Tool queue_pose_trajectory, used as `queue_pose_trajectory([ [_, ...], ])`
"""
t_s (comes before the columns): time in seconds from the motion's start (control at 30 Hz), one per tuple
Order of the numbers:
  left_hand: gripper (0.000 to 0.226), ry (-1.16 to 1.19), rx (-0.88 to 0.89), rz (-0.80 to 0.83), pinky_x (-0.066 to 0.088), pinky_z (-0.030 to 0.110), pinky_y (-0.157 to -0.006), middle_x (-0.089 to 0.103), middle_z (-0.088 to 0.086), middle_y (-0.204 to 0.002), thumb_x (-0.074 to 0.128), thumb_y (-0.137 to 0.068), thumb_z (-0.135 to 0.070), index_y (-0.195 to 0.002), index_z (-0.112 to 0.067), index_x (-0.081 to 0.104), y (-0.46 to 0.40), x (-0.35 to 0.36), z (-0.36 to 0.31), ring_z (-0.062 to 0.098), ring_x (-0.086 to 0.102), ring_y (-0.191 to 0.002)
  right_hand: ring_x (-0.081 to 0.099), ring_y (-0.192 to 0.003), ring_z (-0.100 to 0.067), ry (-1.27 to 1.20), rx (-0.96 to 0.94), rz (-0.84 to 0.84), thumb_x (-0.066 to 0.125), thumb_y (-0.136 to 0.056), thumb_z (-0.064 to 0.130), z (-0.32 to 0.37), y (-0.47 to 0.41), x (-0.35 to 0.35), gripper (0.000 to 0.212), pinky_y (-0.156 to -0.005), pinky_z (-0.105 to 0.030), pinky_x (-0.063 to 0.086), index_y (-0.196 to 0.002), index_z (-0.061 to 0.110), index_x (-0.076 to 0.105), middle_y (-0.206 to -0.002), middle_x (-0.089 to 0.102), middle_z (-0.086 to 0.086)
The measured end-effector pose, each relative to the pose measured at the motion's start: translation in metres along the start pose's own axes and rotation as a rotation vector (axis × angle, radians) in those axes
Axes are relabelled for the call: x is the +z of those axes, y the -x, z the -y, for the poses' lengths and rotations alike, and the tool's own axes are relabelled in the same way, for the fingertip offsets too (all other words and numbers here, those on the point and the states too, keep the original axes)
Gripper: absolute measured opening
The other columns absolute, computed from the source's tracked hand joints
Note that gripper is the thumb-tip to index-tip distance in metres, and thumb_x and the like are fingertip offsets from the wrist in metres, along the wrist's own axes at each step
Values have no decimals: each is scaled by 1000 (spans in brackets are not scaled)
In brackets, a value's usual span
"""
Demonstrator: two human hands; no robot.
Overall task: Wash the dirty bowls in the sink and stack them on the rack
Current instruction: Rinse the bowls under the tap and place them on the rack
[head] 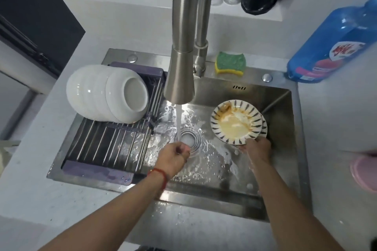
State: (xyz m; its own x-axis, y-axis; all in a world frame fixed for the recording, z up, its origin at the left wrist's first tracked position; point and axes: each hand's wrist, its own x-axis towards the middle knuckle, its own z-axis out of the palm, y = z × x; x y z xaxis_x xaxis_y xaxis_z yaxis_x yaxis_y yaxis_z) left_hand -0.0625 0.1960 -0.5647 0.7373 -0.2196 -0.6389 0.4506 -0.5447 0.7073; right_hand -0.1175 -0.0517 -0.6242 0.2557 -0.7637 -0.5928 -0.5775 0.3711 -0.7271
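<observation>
A dirty striped bowl (236, 121) with yellow and orange residue is tilted up at the right of the steel sink (281, 108); a second striped bowl's rim shows just behind it. My right hand (258, 149) grips the front bowl's lower edge. My left hand (176, 156) is closed in a fist under the running water beside the drain (190, 137), with nothing visibly in it. Several white bowls (108, 93) lie nested on their side on the roll-up rack (106, 144) over the sink's left half.
The tall faucet (183, 47) pours water in the middle. A green and yellow sponge (230, 63) lies on the back rim. A blue detergent bottle (336, 47) stands at the right, a pink object (365, 171) at the right edge, bottles and glasses on the back ledge.
</observation>
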Motion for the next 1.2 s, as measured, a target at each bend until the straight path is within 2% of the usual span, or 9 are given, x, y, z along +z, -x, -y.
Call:
queue_pose_trajectory([
  [0.13,14,518,-239,16,60,46,-91,65,16,-112,50,-98,3,-103,-2,62,-11,-11,-15,29,66,-97,74,-74,-21,70,-93,166,63,-89,-6,7,43,3,32,-58,-29,63,-112,14,72,-96,75,-8],
  [0.23,18,569,-214,147,59,46,-94,65,16,-119,52,-88,2,-99,-3,65,-11,-23,-24,31,64,-102,74,-63,-22,107,-65,276,61,-92,-7,10,73,13,20,-63,-37,64,-101,8,71,-91,75,-13],
  [0.4,51,602,-210,114,64,49,-74,77,20,-109,55,-100,-58,-111,-12,73,-21,-40,-17,34,77,-90,75,-66,-24,269,-178,418,56,-94,-7,14,106,29,22,-68,-41,65,-94,12,69,-89,74,-7],
  [0.47,61,592,-220,43,63,56,-79,78,17,-108,47,-97,-69,-118,-16,70,-24,-43,-6,36,77,-95,72,-96,-25,590,-434,319,57,-95,0,11,114,43,25,-83,-38,59,-115,12,66,-113,71,-8],
  [0.57,55,603,-216,-32,63,40,-61,77,13,-106,39,-104,-61,-119,-17,67,-25,-37,7,30,76,-90,16,-156,-33,1155,-853,192,51,-101,21,-1,120,68,66,-125,-46,20,-160,9,24,-168,18,-13],
  [0.67,48,663,-208,-18,56,28,-46,77,8,-88,39,-108,-52,-114,-13,67,-22,-25,11,19,72,-65,-17,-157,-32,1384,-854,319,26,-108,48,3,120,101,74,-126,-52,-10,-164,10,-5,-171,-15,-10],
  [0.9,55,631,-149,104,64,33,-67,77,17,-108,31,-107,-54,-125,-16,67,-51,-31,12,28,77,-92,-9,-159,-18,1233,-1079,913,10,-110,49,-1,113,87,59,-129,-45,-1,-164,33,-6,-173,-4,3],
  [1.07,47,705,-203,85,64,55,-77,79,13,-101,37,-109,-48,-127,-14,64,-47,-12,19,35,76,-90,-19,-156,-29,1494,-980,533,15,-111,46,8,76,84,66,-129,-49,-2,-163,10,1,-171,-13,-13],
  [1.2,49,761,-220,119,66,43,-68,77,18,-112,32,-109,-49,-126,-17,65,-54,-18,16,31,75,-98,-13,-158,-26,1286,-1043,807,13,-109,54,4,98,116,62,-128,-51,-1,-165,29,-1,-172,-9,-5],
])
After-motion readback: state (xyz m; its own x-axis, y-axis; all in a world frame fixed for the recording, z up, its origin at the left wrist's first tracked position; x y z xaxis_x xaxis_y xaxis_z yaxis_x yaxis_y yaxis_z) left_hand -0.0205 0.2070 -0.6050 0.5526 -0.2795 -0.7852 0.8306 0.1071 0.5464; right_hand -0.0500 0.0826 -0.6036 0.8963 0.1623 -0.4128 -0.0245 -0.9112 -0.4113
